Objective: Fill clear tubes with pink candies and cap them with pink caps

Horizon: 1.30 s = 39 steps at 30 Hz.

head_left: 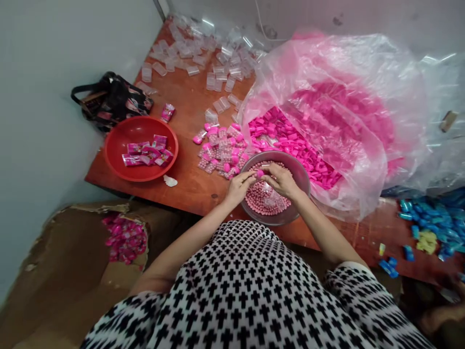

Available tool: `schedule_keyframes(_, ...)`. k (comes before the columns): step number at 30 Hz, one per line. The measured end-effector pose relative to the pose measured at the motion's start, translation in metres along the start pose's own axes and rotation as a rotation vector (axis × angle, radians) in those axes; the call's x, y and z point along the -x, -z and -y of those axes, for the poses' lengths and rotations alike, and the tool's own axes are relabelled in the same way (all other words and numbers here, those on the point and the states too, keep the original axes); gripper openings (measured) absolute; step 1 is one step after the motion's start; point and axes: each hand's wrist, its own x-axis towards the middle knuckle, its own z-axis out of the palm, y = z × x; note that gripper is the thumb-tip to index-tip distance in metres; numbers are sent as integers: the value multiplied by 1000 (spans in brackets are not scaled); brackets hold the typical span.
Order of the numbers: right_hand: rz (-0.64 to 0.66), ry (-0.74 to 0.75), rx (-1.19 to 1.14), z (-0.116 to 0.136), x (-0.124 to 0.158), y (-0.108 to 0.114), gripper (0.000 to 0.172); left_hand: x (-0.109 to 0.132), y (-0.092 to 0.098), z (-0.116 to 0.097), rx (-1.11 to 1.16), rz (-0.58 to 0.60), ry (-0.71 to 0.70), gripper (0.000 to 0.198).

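Note:
Above a grey bowl [306, 182] of small pink beads [259, 201], my two hands meet around a small clear container with a pink cap [260, 173]. My left hand [238, 188] pinches it from the left, and my right hand [281, 182] has its fingers curled on it from the right. The fingers hide most of the container. Clear plastic pieces lie among the beads in the bowl. Left of the bowl is a heap of bead-filled clear containers with pink caps [223, 151]. Loose pink caps [276, 128] spill from a large plastic bag [363, 169] on the right.
Clear empty containers [192, 70] are scattered across the back of the wooden table [189, 191]. A red bowl [112, 162] with pink packets and a dark handbag [116, 99] stand left. A cardboard box [69, 252] holds pink packets below. Blue pieces [432, 223] lie far right.

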Motion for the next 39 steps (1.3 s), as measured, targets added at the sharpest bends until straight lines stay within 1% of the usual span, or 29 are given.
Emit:
schedule_keyframes(3,-41,14,28,0,14,-4,25,6,-1,-7,-66,7,-69,24)
schedule_keyframes(6,-42,33,91,6,26,-7,23,10,-2,-13,-115,44,-124,21)
schedule_keyframes(9,-31,22,130,11,31,-9,23,12,-4,-14,-132,63,-147,19)
schedule_keyframes(11,-32,-11,86,12,31,-8,24,11,-5,-13,-120,64,-138,18)
schedule_keyframes(13,-55,-74,-44,13,28,-6,25,9,-7,-13,-52,61,-97,18)
schedule_keyframes(14,-78,-124,-150,13,27,-4,26,7,-8,-13,15,53,-54,21)
schedule_keyframes(16,-131,-250,-451,14,28,-2,31,6,-9,-14,210,14,76,28)
schedule_keyframes(18,-180,-382,-798,15,31,-4,40,6,-10,-15,409,-34,211,38)
schedule_keyframes(19,-202,-442,-947,15,33,-6,43,7,-9,-15,475,-52,256,42)
schedule_keyframes(21,-263,-541,-1138,16,35,-11,42,8,-6,-13,495,-82,278,45)
schedule_keyframes(23,-319,-604,-1216,17,33,-16,33,10,-2,-11,379,-90,223,40)
schedule_keyframes(24,-317,-623,-1239,18,30,-18,31,10,1,-11,295,-78,172,36)
schedule_keyframes(25,-279,-642,-1263,19,26,-18,29,10,3,-10,212,-54,109,32)
schedule_keyframes(26,-209,-666,-1295,20,22,-18,29,10,5,-10,140,-24,44,28)
schedule_keyframes(29,69,-781,-1468,24,13,-19,32,10,11,-12,18,19,-104,23)
schedule_keyframes(30,125,-821,-1536,25,11,-21,31,11,13,-12,-5,18,-129,23)
schedule_keyframes(31,140,-852,-1597,28,10,-24,30,12,15,-13,-27,19,-146,23)
schedule_keyframes(33,77,-890,-1680,34,11,-36,24,19,20,-12,-73,41,-170,23)
schedule_keyframes(36,-125,-934,-1702,48,19,-62,15,35,28,-7,-132,85,-183,23)
schedule_keyframes(39,-298,-1004,-1655,61,28,-89,9,53,32,3,-171,99,-153,24)
